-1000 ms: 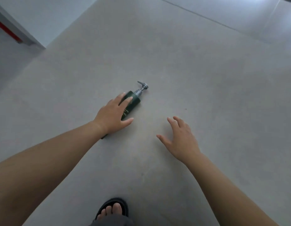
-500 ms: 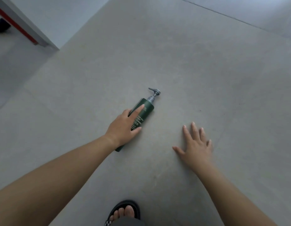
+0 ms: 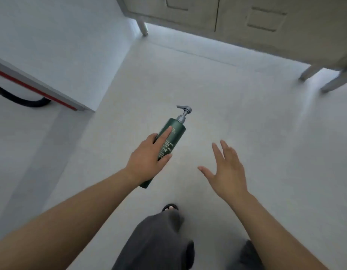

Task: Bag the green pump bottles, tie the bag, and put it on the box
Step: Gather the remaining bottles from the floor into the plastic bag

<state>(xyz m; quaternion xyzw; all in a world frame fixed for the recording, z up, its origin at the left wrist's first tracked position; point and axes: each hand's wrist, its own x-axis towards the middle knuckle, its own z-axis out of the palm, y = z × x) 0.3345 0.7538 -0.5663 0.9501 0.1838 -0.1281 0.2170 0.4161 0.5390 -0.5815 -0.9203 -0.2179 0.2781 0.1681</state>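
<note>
A dark green pump bottle with a grey pump head and white lettering is in my left hand, which grips its body from the left, thumb on the near side and index finger laid along it. The pump points away from me and the bottle's base sticks out below my wrist. My right hand hovers to the right of the bottle with its fingers spread and straight, holding nothing. No bag or box is in view.
A pale cabinet on metal legs stands at the far side. A white wall corner with a red-striped edge and a black hose are at left. My grey trouser leg and sandalled foot are at the bottom.
The bottle lay on the floor under my left hand; now my left hand grips it and holds it up. My right hand has lifted off the floor. The view has risen and shows the cabinet.
</note>
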